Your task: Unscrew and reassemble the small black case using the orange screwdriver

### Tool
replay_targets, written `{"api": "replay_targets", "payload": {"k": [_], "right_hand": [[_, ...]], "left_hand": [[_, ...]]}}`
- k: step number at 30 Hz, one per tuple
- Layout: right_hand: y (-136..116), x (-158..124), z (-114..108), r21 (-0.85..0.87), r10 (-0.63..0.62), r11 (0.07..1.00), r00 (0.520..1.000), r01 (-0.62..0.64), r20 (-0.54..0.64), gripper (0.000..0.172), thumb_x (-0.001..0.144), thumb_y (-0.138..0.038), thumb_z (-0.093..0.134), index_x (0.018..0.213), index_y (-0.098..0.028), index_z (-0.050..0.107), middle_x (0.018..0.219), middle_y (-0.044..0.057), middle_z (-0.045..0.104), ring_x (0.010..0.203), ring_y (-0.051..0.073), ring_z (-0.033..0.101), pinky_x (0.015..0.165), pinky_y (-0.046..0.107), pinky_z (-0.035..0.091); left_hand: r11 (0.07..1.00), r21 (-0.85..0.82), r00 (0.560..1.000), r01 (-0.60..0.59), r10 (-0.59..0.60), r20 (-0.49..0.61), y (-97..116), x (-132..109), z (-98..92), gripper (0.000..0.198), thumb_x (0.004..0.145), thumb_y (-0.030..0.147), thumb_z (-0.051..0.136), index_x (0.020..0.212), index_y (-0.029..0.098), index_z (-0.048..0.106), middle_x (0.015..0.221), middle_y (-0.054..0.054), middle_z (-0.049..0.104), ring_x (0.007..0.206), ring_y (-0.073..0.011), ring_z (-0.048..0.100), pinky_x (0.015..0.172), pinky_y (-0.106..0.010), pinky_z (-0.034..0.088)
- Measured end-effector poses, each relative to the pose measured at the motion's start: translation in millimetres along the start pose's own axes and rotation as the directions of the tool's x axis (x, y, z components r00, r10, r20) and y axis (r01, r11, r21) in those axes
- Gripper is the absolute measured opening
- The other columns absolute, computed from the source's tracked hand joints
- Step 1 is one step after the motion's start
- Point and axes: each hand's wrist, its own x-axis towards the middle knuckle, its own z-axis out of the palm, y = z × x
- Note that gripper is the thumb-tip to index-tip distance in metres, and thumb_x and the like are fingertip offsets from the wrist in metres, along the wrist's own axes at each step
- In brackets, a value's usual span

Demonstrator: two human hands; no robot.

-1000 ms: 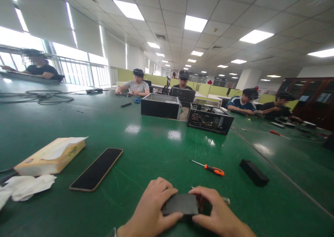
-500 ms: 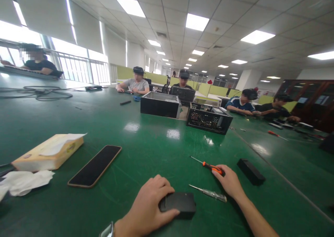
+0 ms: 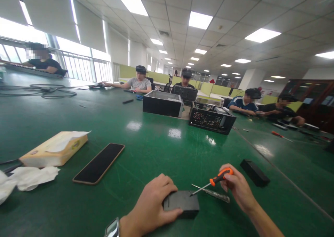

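My left hand (image 3: 156,204) is wrapped around the left end of a small black box (image 3: 184,203), which rests on the green tabletop (image 3: 130,167). An orange and black screwdriver (image 3: 221,177) is gripped by its handle in my right hand (image 3: 240,188). Its shaft slants down to the left, and the tip is at the box's top near the right end; whether it touches I cannot tell. Behind the shaft and beside my right hand lies a clear-handled thin screwdriver (image 3: 215,194) on the table.
Right of my right hand lies another black block (image 3: 254,172). To the left are a phone (image 3: 99,164), a tissue pack (image 3: 56,149) and crumpled tissue (image 3: 33,178). Farther back stand two metal computer cases (image 3: 162,104), (image 3: 212,119). Several people sit around the table.
My right hand has lifted the orange and black screwdriver off the table and brought its tip over to the black box. My left hand keeps its hold on the box.
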Motion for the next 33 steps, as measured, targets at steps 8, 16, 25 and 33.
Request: {"api": "replay_targets", "payload": {"k": [8, 16, 25, 33], "right_hand": [[0, 1, -4, -0.107, -0.058, 0.992, 0.998, 0.06, 0.019, 0.015, 0.083, -0.032, 0.063, 0.089, -0.018, 0.061, 0.055, -0.005, 0.05, 0.049, 0.011, 0.043, 0.049, 0.023, 0.035], [-12, -1, -3, -0.234, -0.143, 0.96, 0.988, 0.152, 0.055, 0.012, 0.081, -0.028, 0.062, 0.089, -0.019, 0.062, 0.06, -0.005, 0.05, 0.051, 0.011, 0.043, 0.052, 0.024, 0.036], [-15, 0, -9, -0.353, -0.16, 0.92, 0.986, 0.169, 0.057, 0.016, 0.08, -0.033, 0.062, 0.089, -0.02, 0.063, 0.061, -0.004, 0.05, 0.051, 0.013, 0.045, 0.05, 0.026, 0.038], [-77, -2, 21, -0.748, -0.248, 0.562, 0.935, 0.353, 0.254, 0.038, 0.081, -0.043, 0.064, 0.055, -0.02, 0.051, 0.053, -0.004, 0.043, 0.051, 0.012, 0.04, 0.052, 0.026, 0.03]], "left_hand": [[0.998, -0.01, 0.999, -0.054, 0.054, -0.004, -7, -1, 1.3, 0.032, 0.07, 0.031, 0.081, 0.097, 0.017, 0.072, 0.089, -0.007, 0.064, 0.082, -0.0238, 0.058, 0.069, -0.033, 0.047], [0.998, -0.037, 0.999, -0.043, 0.043, -0.008, -5, 0, 0.8, 0.029, 0.071, 0.029, 0.079, 0.097, 0.018, 0.072, 0.09, -0.006, 0.063, 0.083, -0.0219, 0.058, 0.071, -0.031, 0.048], [0.999, -0.031, 0.999, -0.035, 0.035, -0.006, -4, 0, -0.6, 0.031, 0.068, 0.027, 0.08, 0.097, 0.018, 0.074, 0.09, -0.007, 0.063, 0.082, -0.0229, 0.059, 0.07, -0.032, 0.049], [0.997, -0.064, 0.998, -0.053, 0.051, -0.031, -9, -1, 2.5, 0.039, 0.069, 0.027, 0.083, 0.104, 0.016, 0.071, 0.094, -0.008, 0.065, 0.084, -0.0236, 0.061, 0.072, -0.034, 0.05]]}}
